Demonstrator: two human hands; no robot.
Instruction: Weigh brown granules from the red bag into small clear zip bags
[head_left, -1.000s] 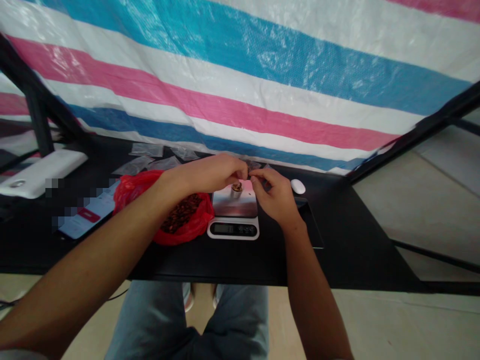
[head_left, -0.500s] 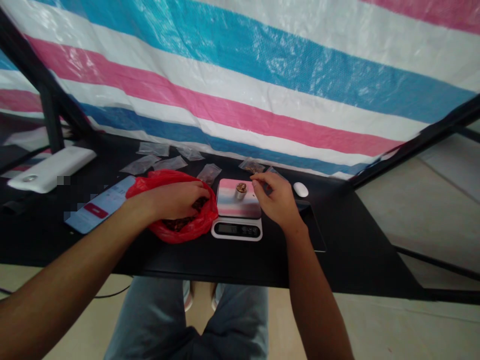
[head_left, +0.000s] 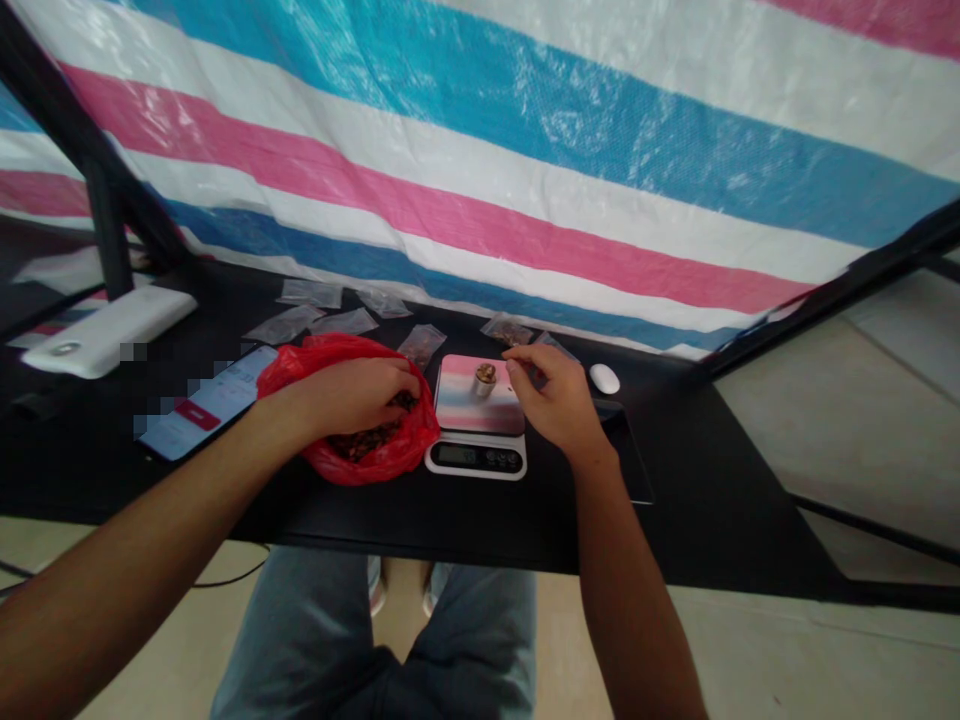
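My left hand (head_left: 366, 395) reaches over the rim of a red plastic bag (head_left: 409, 452). Its fingers curl down at the dark brown dried pieces (head_left: 364, 440) inside; the fingertips are partly hidden. Beside the bag lies a small digital scale (head_left: 480, 405) with a pink, white and blue striped plate and a lit display whose digits I cannot read. On the plate stands a small metal cup (head_left: 484, 383), heaped with brown pieces. At the plate's right edge my right hand (head_left: 553, 395) holds thumb and forefinger pinched together; anything between them is too small to make out.
Several clear zip bags (head_left: 343, 321) lie along the back, some with brown contents. A phone (head_left: 206, 405) sits left of the red bag, near a white device (head_left: 112, 330). To the right are a white mouse (head_left: 604, 378) and a dark tablet-like slab (head_left: 626, 450). Striped sheeting (head_left: 480, 210) hangs behind.
The view has shifted slightly. My left fingers have moved a little within the bag, staying at the brown pieces. My right hand keeps its pinch beside the scale plate.
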